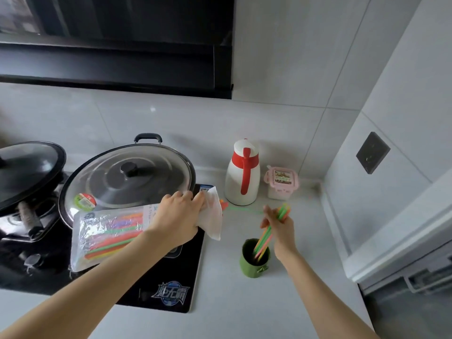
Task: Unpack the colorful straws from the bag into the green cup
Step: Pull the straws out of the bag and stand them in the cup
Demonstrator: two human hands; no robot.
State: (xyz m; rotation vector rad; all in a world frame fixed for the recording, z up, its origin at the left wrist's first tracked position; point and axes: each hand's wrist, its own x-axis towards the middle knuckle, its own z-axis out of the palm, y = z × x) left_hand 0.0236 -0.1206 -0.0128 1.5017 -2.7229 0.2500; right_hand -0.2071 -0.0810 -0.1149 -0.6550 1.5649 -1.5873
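Mid-transfer, I have my right hand [281,226] with fingers curled round a few straws [265,234], their lower ends inside the green cup [254,261] on the tabletop [244,304], while my left hand [178,216] grips the mouth of the bag [105,236] at the cup's ten o'clock; next, I judge, let go and fetch more.

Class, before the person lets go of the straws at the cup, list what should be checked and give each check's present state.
1. Straw bundle has its lower ends inside the green cup: ok.
2. Cup stands upright on the counter: ok.
3. Right hand grips the bundle: ok.
4. Left hand holds the bag at its open end: ok.
5. Bag emptied: not ok, many straws are inside it.
6. Straw ends touch the cup's bottom: cannot tell.
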